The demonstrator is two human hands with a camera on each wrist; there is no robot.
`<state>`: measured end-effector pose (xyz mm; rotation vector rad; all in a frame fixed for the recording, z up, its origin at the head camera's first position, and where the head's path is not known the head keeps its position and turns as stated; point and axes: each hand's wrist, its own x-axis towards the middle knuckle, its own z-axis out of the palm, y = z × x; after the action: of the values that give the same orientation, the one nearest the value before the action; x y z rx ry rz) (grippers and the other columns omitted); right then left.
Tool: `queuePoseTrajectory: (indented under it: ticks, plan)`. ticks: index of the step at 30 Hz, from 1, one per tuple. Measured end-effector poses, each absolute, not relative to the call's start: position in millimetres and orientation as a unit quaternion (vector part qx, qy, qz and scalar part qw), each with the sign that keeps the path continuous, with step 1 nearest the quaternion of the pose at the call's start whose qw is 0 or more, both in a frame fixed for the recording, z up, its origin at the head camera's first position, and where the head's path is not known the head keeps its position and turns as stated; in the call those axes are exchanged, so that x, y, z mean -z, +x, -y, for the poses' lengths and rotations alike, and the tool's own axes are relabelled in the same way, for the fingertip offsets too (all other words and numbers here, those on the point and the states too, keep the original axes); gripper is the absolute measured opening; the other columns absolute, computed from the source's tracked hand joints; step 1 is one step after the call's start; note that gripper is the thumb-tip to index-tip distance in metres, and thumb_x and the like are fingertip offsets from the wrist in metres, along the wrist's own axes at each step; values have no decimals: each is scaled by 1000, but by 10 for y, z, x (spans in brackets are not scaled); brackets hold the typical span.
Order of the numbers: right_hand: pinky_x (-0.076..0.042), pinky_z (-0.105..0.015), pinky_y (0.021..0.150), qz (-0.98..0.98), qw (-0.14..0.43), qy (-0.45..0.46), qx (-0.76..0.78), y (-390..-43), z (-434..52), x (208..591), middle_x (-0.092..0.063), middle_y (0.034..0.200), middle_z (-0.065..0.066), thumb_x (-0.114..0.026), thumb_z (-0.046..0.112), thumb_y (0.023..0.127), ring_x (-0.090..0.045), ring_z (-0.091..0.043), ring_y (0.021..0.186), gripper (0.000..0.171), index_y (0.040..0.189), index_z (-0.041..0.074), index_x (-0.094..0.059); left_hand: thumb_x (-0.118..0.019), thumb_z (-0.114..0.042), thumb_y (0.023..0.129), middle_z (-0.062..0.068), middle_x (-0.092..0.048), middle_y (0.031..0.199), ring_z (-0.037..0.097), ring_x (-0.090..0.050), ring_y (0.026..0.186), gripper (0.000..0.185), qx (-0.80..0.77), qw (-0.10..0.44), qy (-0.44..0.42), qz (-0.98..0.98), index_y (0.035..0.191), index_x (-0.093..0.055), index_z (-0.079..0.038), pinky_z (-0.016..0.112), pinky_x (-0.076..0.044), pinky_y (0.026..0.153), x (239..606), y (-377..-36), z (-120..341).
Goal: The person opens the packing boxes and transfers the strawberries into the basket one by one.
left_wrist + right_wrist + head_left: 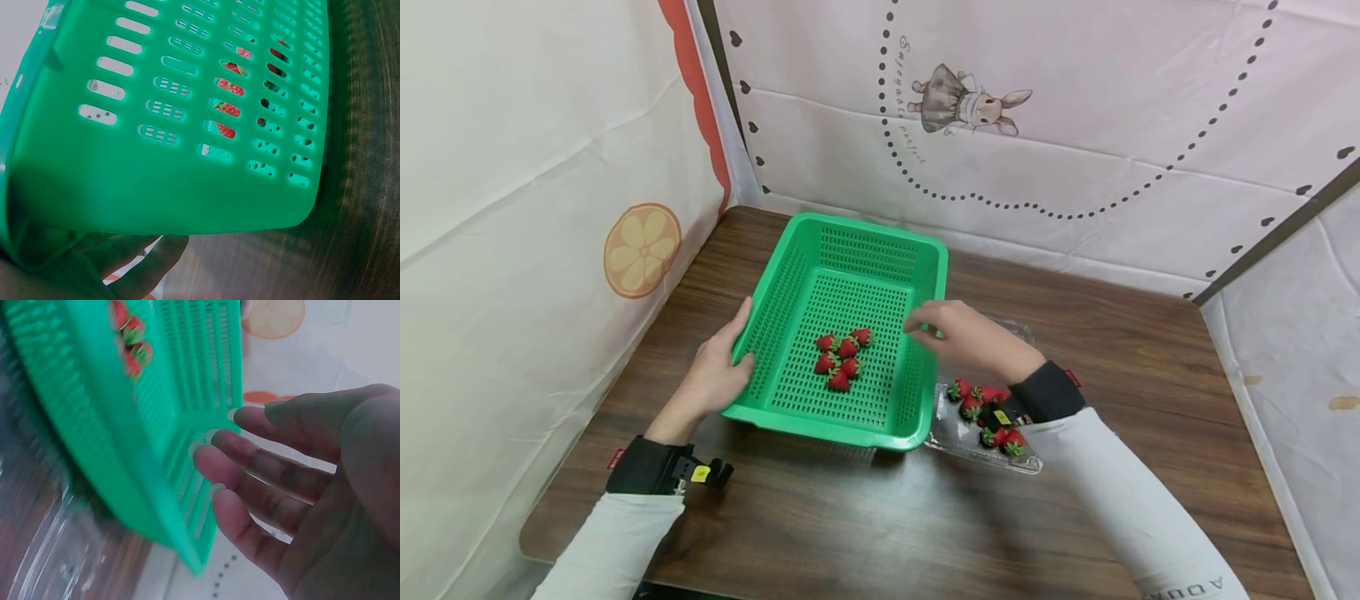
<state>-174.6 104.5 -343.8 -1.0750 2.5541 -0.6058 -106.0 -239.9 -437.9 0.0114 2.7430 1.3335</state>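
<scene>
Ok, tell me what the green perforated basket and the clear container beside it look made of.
The green perforated basket looks like moulded plastic, slightly glossy: uniform colour, neat slots, rounded rim. The clear container holding strawberries looks like thin transparent plastic, shiny, with the brown wood-grain table showing through; that top may be veneer or laminate.

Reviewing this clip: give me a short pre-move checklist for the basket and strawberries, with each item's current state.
1. Left hand grips the green basket at its left rim: ok.
2. Right hand free and holding nothing, fingers relaxed over the right rim: ok.
3. Strawberries in the basket lie clustered on its floor, inside the walls: ok.
4. Clear tray beside the basket holds more strawberries: ok.
5. Basket flat on the table: not ok, the left side looks lifted.
6. Exact count of berries in the tray: cannot tell, the right sleeve covers part.
</scene>
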Motion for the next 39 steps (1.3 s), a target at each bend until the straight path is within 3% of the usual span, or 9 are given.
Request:
queuePoseTrajectory:
  ticks: [4, 11, 14, 19, 23, 29, 35, 39]
  plan:
    - [-50, -35, 91, -897, 155, -352, 217, -1672, -1259, 3497, -67, 118, -5, -49, 16, 101, -61, -14, 105, 25, 118, 11, -67, -42, 0, 95, 20, -15, 161, 39, -41, 127, 82, -438, 48, 3, -897, 154, 3, -34, 53, -38, 96, 4373, -1058, 2400]
    - [-52, -37, 88, -898, 150, -370, 182, -1554, -1499, 3665, -69, 112, -9, -53, 9, 97, -65, -21, 103, 23, 114, 7, -69, -42, -1, 95, 18, -13, 161, 38, -42, 123, 82, -439, 53, 1, -897, 154, 3, -35, 51, -38, 95, 4357, -1051, 2400]
    - [-53, -35, 83, -899, 161, -365, 178, -1511, -1564, 3736, -69, 109, -8, -55, 9, 97, -66, -17, 94, 22, 113, 8, -69, -42, 0, 95, 19, -13, 161, 38, -42, 123, 82, -439, 52, 2, -897, 154, 3, -35, 51, -37, 95, 4360, -1049, 2406]
    - [-45, -26, 65, -894, 209, -363, 157, -1492, -1623, 3863, -64, 81, 0, -52, 10, 98, -53, -5, 62, 16, 102, 9, -67, -42, 0, 95, 19, -14, 161, 38, -44, 121, 82, -439, 52, 3, -897, 154, 3, -34, 51, -38, 95, 4360, -1049, 2412]
    - [-38, -23, 58, -892, 241, -364, 121, -1494, -1628, 3936, -52, 67, 2, -51, 6, 97, -44, -5, 52, 13, 100, 6, -64, -42, -1, 95, 19, -14, 161, 38, -44, 121, 81, -439, 50, 5, -897, 154, 3, -33, 51, -37, 95, 4359, -1054, 2404]
    - [-37, -23, 53, -903, 239, -342, 102, -1483, -1604, 4028, -53, 66, 1, -56, 5, 94, -46, -8, 49, 18, 110, 3, -65, -42, 0, 95, 19, -14, 161, 38, -43, 123, 82, -442, 50, 6, -895, 155, 3, -32, 52, -37, 96, 4356, -1050, 2388]
    - [-38, -24, 56, -909, 220, -341, 97, -1487, -1589, 4093, -62, 79, -2, -57, 4, 94, -50, -7, 57, 17, 109, 3, -66, -45, 1, 94, 20, -16, 160, 41, -29, 140, 83, -438, 41, 14, -898, 155, 1, -31, 58, -32, 105, 4344, -1051, 2387]
    - [-39, -25, 57, -907, 215, -348, 99, -1488, -1575, 4093, -63, 83, -4, -57, 4, 94, -51, -8, 59, 17, 108, 4, -66, -45, 1, 94, 20, -16, 160, 41, -26, 142, 83, -439, 42, 14, -897, 155, 2, -32, 59, -30, 106, 4344, -1051, 2397]
